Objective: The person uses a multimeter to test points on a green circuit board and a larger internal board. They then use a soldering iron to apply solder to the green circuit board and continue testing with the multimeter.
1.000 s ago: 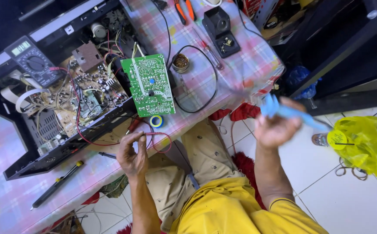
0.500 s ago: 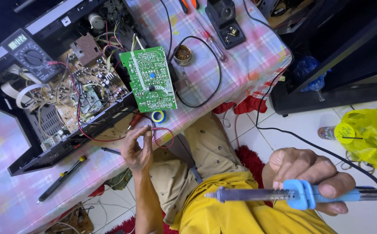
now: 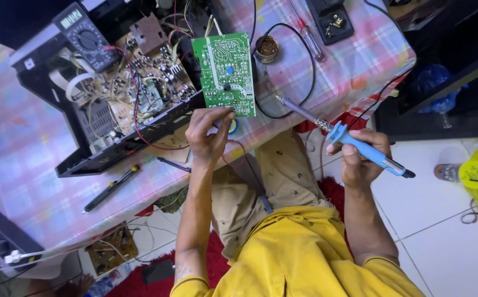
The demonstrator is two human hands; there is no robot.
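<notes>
Since half a second ago the right hand (image 3: pixel 362 157) has swung the soldering iron (image 3: pixel 342 135) up from over the lap, so that its metal tip now points toward the lower right corner of the green circuit board (image 3: pixel 225 74); the left hand (image 3: pixel 208 135) has risen to that board's lower edge. The right hand is closed in a full grip around the iron's blue handle, tip up and to the left, cord end out past the knuckles. The left hand is partly curled, its fingertips touching the bottom edge of the board; whether it pinches anything I cannot tell.

The green board lies tilted against the edge of an opened black chassis (image 3: pixel 118 110) packed with wiring and components. A multimeter (image 3: pixel 82 36) rests on the chassis' far corner. Just right of the board sits a small round tin (image 3: pixel 267 48), ringed by a black cable. A screwdriver (image 3: pixel 309 39) and a black socket block (image 3: pixel 332 21) lie beyond it. All rest on a surface (image 3: pixel 24 165) covered in a pastel checked cloth. A black pen-like tool (image 3: pixel 111 188) lies near the front edge.
</notes>
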